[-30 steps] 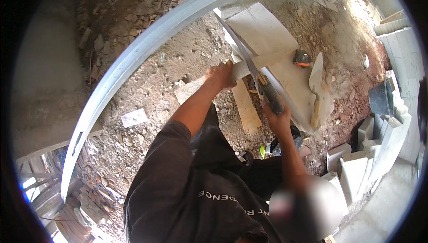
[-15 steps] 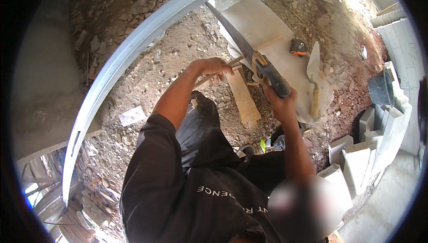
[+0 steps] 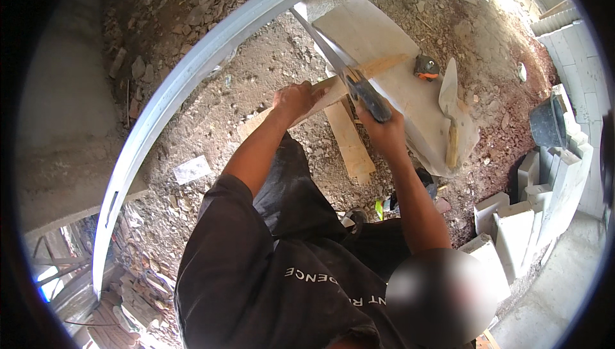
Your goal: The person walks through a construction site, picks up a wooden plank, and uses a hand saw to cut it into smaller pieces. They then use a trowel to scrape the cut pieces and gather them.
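Note:
In my right hand is the dark handle of a handsaw, fingers wrapped round it. The blade points away to the far left and lies across a narrow wooden board. My left hand grips this board to the left of the blade, and the board slants from near left to far right. Beneath it, a second flat piece of wood lies on the ground between my arms. The far part of the board is over a pale flat sheet.
On the sheet's right side lie a black and orange tape measure and a trowel. A long metal channel curves across the left. Pale blocks and a dark bucket stand at right. Rubble covers the ground.
The board has turned in my left hand, so its broad face shows where only a thin edge did. My right hand and the saw have moved left and slightly away from me.

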